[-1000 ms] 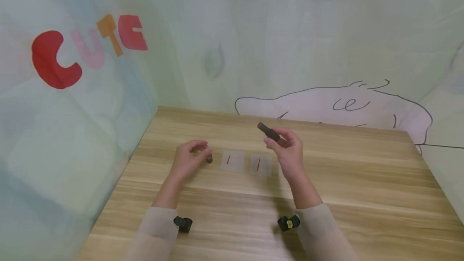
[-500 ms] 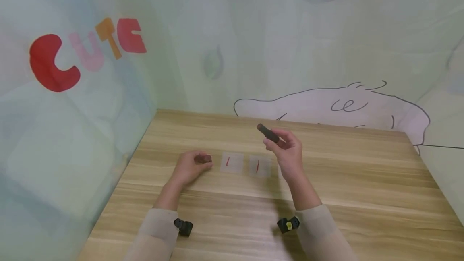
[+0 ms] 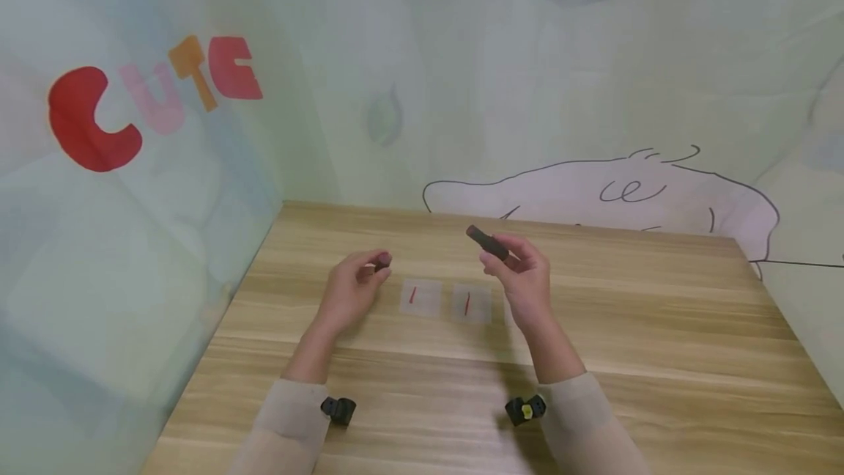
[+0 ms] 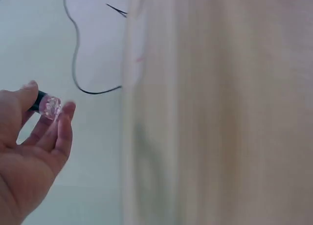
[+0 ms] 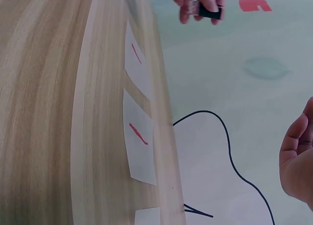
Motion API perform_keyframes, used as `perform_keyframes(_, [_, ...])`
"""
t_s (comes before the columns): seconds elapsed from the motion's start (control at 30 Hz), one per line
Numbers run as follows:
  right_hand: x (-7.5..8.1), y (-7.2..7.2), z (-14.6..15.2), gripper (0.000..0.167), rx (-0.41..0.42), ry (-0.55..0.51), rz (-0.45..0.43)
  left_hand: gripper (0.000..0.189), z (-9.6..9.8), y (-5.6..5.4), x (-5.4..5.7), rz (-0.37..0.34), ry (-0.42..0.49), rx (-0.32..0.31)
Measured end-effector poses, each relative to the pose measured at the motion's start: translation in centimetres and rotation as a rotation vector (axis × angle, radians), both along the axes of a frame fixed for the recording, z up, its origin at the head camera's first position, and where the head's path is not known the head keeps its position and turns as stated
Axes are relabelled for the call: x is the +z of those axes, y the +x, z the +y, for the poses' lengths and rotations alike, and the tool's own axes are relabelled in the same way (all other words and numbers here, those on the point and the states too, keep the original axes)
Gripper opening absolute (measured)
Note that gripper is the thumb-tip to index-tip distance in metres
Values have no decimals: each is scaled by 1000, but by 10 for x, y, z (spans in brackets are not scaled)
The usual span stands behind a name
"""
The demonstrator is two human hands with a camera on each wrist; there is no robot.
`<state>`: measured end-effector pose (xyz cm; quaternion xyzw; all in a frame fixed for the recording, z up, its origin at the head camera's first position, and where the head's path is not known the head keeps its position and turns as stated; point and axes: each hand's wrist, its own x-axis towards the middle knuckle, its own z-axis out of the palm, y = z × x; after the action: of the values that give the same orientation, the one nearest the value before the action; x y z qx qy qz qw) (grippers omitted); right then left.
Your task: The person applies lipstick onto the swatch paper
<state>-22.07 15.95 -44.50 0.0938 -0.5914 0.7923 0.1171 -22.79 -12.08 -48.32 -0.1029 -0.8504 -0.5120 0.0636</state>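
Between the thumb and fingertips of my left hand [image 3: 349,292] is a short lipstick cap [image 3: 382,262], black with a clear faceted end [image 4: 50,107] in the left wrist view. This hand is raised a little over the table, left of the papers. My right hand [image 3: 529,284] grips a dark lipstick [image 3: 486,242], tilted with its reddish tip up and to the left; the right wrist view leaves it out. Two white paper squares, the left one [image 3: 428,308] and the middle one [image 3: 480,315], each carry one red stroke. A third square [image 5: 146,217] is mostly hidden by my right hand.
The wooden table [image 3: 409,402] runs back to a printed cloth backdrop [image 3: 343,57] with a cartoon outline. Coloured letters hang on the left side. A small black wrist device [image 3: 339,410] sits at the left cuff, another [image 3: 525,410] at the right.
My left hand turned the cap sideways, then tipped it up and lifted it slightly away from me. My right hand stays nearly still with the lipstick.
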Motion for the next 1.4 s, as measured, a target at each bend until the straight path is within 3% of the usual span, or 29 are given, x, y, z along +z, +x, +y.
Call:
perform_keyframes(0.13, [1,0,2,38,-8,4,-4,30,7,-2,12,55,-8,-43])
perform_keyframes(0.5, [4,0,7,34,-1,20,21,25,25,-2,35,60,34,-80])
perform_keyframes(0.83, [3,1,10,22,98,105,75,26,42,3,53,101,61,-175])
perform_keyframes(1.13, [3,2,9,21,188,169,66,24,53,4,58,89,101,-259])
perform_keyframes(1.33, [2,2,9,13,217,205,57,21,57,5,57,104,100,-255])
perform_keyframes(1.4, [1,2,9,19,220,213,61,21,58,5,56,123,98,-253])
